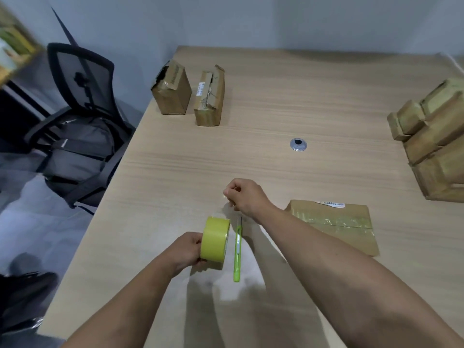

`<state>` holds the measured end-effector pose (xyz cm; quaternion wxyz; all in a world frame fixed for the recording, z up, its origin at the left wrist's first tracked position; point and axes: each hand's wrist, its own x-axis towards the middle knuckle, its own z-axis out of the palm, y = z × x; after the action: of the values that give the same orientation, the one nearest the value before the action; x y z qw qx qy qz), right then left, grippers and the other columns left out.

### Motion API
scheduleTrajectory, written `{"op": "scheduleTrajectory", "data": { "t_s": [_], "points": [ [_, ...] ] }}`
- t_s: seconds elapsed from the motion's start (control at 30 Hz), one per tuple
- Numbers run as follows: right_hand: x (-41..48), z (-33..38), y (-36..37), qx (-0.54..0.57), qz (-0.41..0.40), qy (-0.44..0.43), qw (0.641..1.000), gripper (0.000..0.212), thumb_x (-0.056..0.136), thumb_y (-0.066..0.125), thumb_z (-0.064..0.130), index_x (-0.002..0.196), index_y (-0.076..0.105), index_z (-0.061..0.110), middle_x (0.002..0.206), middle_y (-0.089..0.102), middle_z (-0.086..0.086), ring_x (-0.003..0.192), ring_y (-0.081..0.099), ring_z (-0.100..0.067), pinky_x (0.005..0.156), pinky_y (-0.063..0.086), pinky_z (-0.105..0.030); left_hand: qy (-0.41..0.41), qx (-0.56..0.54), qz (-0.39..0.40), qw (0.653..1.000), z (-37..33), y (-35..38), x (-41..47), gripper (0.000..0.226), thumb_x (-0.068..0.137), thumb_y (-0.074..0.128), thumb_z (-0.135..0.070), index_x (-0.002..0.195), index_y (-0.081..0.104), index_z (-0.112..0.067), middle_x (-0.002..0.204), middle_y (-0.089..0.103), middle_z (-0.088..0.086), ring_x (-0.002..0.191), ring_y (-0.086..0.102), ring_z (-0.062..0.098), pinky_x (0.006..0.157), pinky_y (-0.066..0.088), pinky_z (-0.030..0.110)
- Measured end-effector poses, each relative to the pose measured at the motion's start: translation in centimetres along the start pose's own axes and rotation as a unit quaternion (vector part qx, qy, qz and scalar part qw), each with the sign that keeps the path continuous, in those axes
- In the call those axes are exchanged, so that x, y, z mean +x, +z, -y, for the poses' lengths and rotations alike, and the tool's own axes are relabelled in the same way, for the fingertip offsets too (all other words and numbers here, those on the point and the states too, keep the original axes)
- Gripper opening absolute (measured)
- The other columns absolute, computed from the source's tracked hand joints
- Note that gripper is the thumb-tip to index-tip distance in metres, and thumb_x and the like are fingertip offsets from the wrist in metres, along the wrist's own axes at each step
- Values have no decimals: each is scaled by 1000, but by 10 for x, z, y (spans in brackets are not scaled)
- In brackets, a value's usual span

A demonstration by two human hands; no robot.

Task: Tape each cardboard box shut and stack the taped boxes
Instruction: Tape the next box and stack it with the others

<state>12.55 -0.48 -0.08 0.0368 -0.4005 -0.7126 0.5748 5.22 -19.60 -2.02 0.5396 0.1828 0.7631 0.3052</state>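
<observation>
Near the tabletop's point(326, 96) front edge, the left hand point(187, 249) grips the yellow tape point(214, 243) upright, and the right hand point(244, 195) pinches its clear loose end (barely visible). A green cutter point(237, 249) lies between the forearms. Just right lies a flat taped box point(334, 224), its label unreadable. Two torn boxes point(209, 96) stand far left and a stack point(431, 136) sits at the right edge. Beside the tabletop, a chair point(80, 71) holds a backpack point(77, 151).

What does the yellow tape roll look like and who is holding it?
The tape roll is a fat yellow-green ring, glossy like plastic. The left hand grips it on edge over the table. A thin clear strip seems pulled from it to the right hand, which pinches the end.
</observation>
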Motion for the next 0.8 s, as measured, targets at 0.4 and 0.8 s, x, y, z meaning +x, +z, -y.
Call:
{"op": "scheduleTrajectory", "data": {
  "t_s": [0.4, 0.8],
  "points": [
    [47, -16, 58, -109, 17, 60, 992, 8, 90, 65, 7, 87, 73, 4, 77, 66, 0, 69, 56, -12, 68, 42, -23, -41, 245, 64, 967, 10, -36, 35, 31, 79, 62, -18, 52, 49, -18, 50, 47, 0, 54, 45, 18, 49, 35, 23],
    [59, -20, 71, -172, 40, 53, 983, 34, 92, 66, 7, 121, 46, 11, 94, 53, -11, 78, 50, -24, 68, 47, -38, -112, 269, 178, 940, -4, -49, 59, 23, 81, 52, -5, 64, 64, -13, 56, 62, 3, 42, 49, 11, 45, 39, 18]
  ]
}}
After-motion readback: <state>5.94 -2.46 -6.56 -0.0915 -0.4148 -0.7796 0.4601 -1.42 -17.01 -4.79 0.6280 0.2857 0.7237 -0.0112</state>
